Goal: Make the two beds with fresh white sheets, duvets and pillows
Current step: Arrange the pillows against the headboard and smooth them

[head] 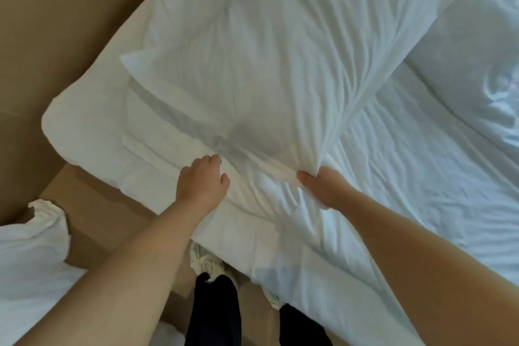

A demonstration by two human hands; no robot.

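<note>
Tan floor (106,222), white bed (407,177), pillow (266,64) edge tight in left hand (202,182) and right hand (317,187)

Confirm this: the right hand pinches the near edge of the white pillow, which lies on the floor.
Wrong in one respect: not the floor. The head view shows the pillow on the bed, over its white sheet. The right hand does pinch its near edge.

pillow (266,64): matt wht cloth, v. creased
</note>
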